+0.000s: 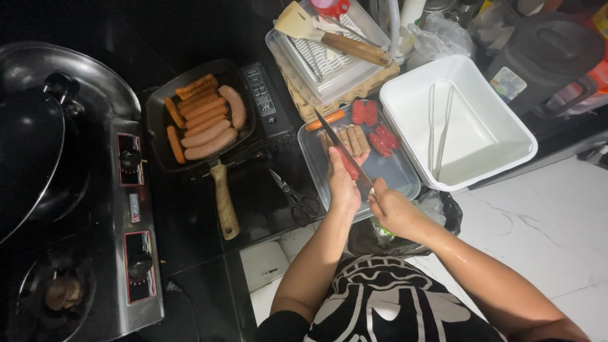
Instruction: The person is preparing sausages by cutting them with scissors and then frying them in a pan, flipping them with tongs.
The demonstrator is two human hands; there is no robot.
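My left hand (342, 182) holds a red sausage (350, 167) over a clear tray (399, 175). My right hand (391, 209) grips the handle of a long knife (337, 140), whose blade lies across the sausage and points up-left. In the tray lie several red sausages (373, 130), several pale brown ones (350, 139) and an orange one (324, 120).
A square black pan (158, 120) with a wooden handle holds several browned sausages (206, 117) on a portable burner. Scissors (294, 195) lie on the dark counter. A white tub (500, 149) holds metal tongs (439, 126). A wooden spatula (329, 35) rests on a lidded box. A gas stove (130, 234) stands left.
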